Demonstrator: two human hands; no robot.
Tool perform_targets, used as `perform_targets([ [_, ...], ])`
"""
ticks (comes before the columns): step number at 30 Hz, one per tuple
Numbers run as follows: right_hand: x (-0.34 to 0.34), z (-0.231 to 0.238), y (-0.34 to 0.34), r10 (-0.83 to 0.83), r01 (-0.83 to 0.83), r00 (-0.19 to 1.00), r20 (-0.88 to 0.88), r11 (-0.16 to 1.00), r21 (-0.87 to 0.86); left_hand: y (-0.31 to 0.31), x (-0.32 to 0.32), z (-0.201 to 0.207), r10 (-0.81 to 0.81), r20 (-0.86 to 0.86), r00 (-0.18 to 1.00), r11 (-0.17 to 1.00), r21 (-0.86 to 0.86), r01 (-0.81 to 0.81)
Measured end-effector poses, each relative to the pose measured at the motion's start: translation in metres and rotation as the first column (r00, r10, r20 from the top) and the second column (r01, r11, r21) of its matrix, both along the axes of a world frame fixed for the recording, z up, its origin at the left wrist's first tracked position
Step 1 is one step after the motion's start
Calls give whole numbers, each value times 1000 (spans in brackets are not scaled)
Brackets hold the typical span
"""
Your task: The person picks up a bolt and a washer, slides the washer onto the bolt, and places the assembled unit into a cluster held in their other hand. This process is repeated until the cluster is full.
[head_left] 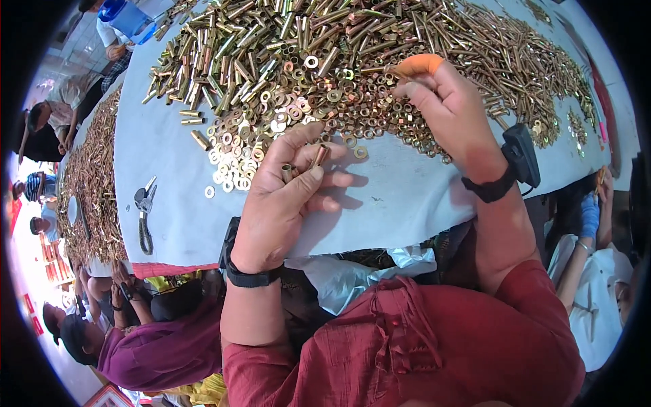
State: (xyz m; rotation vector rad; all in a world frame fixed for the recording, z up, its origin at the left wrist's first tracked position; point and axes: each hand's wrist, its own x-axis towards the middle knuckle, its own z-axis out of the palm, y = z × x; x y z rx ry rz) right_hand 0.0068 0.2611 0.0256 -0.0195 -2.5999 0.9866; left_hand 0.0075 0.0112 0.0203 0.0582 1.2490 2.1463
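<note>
My left hand (pixel 288 183) is closed around a few short gold metal sleeves (pixel 319 157), their round open ends facing up between thumb and fingers. My right hand (pixel 447 108), an orange cover on its index finger, is over the pile in a pinch. A thin gold threaded bolt (pixel 375 70) seems to stick out from its fingertips, which partly hide it. Below lie many small gold hex nuts (pixel 386 112). Flat gold washers (pixel 237 152) spread to the left of them, near my left hand. Behind is a heap of loose metal sleeves (pixel 224 47).
Long thin bolts (pixel 515 61) cover the table's right side. On the pale tablecloth (pixel 183 224) lies a key bunch (pixel 144 203) with a dark strap. Other people sit around, one in purple (pixel 163 353) at left. Another parts-covered table (pixel 91 183) stands left; a blue container (pixel 129 20) is far left.
</note>
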Motion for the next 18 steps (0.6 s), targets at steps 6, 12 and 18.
perform_targets([
  [6,12,-7,-29,445,-253,888,116,684,-685,-4,-1,-11,-4,-4,1000,1000,-17,4],
  [12,19,-8,-48,488,-282,872,-29,453,-846,-4,-1,-5,3,-149,989,992,-128,-22],
  [18,25,-1,-58,498,-377,855,-146,403,-834,-12,-5,-15,9,-72,997,999,49,-5],
])
